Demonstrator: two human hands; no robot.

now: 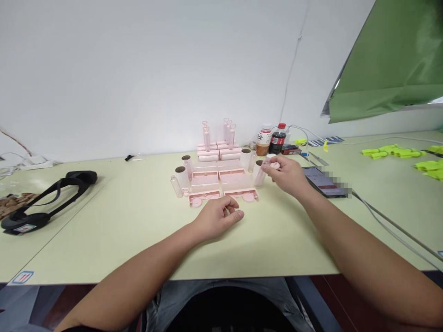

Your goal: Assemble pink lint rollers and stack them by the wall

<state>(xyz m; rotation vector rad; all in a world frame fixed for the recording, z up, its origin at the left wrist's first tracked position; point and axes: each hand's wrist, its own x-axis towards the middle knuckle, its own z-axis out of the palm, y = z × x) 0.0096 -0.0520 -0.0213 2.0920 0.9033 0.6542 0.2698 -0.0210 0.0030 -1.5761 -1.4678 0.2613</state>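
My right hand (285, 175) is closed in a pinch on a small pale pink piece (275, 165), partly hidden by the fingers. Beside those fingertips is a clear pinkish tube (259, 179); whether they touch it I cannot tell. My left hand (219, 216) rests on the table with loosely curled fingers, thumb apart, holding nothing. Just beyond it lie shallow pink trays with round discs (205, 197), (241, 194). Farther back are more pink trays (232, 176), brown-topped white cylinders (246, 159), a clear tube (176, 186) and upright heart-topped wands (206, 138).
A phone (325, 182) lies right of my right hand, near cables (377, 216). Two drink bottles (264, 139), (277, 139) stand by the wall. A black headset-like frame (48, 203) is at left, and bright yellow items (389, 151) lie far right.
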